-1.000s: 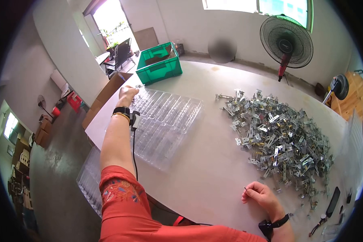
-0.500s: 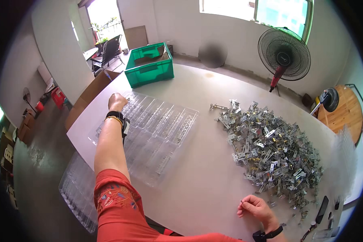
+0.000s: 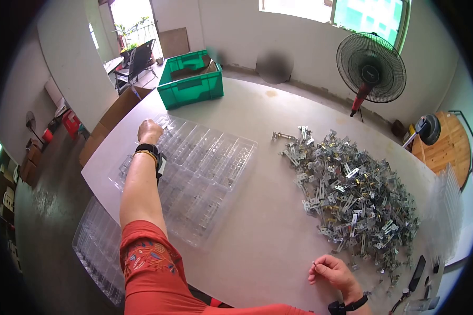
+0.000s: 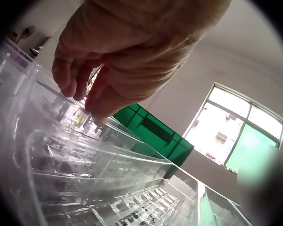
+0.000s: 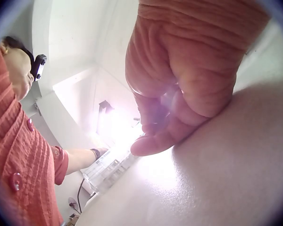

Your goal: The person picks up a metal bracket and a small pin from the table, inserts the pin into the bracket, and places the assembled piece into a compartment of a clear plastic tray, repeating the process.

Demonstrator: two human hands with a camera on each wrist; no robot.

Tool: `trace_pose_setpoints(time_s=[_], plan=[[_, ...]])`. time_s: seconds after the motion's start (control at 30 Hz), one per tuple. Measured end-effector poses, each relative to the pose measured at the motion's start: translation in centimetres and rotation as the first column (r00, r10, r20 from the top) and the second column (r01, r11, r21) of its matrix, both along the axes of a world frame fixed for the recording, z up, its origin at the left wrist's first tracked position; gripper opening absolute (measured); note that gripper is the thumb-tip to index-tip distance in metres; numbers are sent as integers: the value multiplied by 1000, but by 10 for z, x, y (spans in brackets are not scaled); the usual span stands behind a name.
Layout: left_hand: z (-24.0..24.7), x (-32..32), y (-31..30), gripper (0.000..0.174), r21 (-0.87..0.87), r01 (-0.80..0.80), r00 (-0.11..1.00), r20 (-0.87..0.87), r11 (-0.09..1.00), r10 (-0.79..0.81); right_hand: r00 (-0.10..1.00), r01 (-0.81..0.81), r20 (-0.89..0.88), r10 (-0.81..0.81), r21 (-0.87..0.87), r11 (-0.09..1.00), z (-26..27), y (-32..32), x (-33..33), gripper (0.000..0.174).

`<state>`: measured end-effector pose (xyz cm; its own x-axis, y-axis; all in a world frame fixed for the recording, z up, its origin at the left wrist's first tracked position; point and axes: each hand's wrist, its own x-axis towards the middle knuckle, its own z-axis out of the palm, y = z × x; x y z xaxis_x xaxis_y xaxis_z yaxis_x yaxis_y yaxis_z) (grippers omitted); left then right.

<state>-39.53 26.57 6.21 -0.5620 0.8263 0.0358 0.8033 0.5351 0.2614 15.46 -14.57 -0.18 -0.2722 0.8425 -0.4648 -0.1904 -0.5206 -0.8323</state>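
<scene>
Above the far left end of a clear compartmented tray (image 3: pixel 194 181), the left hand (image 3: pixel 150 131) has bent fingers. In the left wrist view that hand (image 4: pixel 127 56) pinches a shiny metal part (image 4: pixel 79 117) low at the tray's wall; its grip is partly hidden. Rows of small metal parts lie in several compartments. Near the table's front edge, the right hand (image 3: pixel 333 272) pinches a small dark piece (image 3: pixel 314 264) between thumb and finger. In the right wrist view this hand (image 5: pixel 184 75) rests on the table, fingers curled.
A large heap of metal parts (image 3: pixel 352 194) covers the table's right side. Behind the tray stands a green crate (image 3: pixel 192 89). More clear trays (image 3: pixel 97 247) are at the lower left, others (image 3: pixel 444 215) at the right edge. A black tool (image 3: pixel 417 273) lies near the heap.
The head view has turned, shifting the scene mostly left. The left hand has dipped toward the tray's far left compartments. The right hand keeps its pinch beside the heap.
</scene>
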Motion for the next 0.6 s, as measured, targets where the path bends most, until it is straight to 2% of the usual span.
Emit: trace_pose_setpoints(time_s=[0.13,0.2,0.23,0.33,0.4,0.5,0.57,0.6], plan=[[0,0,-1,36,31,18,998,-56,999,-16,1000,-24,-7,24,-13,1000,0,11,-3,11],[2,-3,8,38,47,75,997,-7,996,-75,1000,17,-4,-17,-45,999,-1,2,1,12],[3,-8,13,38,56,113,993,-26,992,-111,1000,-18,-19,18,-41,999,-2,3,2,12],[22,21,12,41,54,200,978,-70,978,-196,996,-67,-56,65,-29,997,-5,3,5,13],[31,36,18,37,75,233,971,-65,970,-229,992,-91,-86,90,-11,996,-6,5,7,13],[53,84,8,29,216,423,905,-45,880,-423,979,-156,-125,159,31,987,-7,7,10,15],[73,124,-2,33,226,504,859,-28,833,-512,970,-204,-121,211,61,977,-8,8,11,17],[79,143,-8,34,285,583,800,-37,761,-599,970,-196,-134,202,56,979,-10,7,11,17]])
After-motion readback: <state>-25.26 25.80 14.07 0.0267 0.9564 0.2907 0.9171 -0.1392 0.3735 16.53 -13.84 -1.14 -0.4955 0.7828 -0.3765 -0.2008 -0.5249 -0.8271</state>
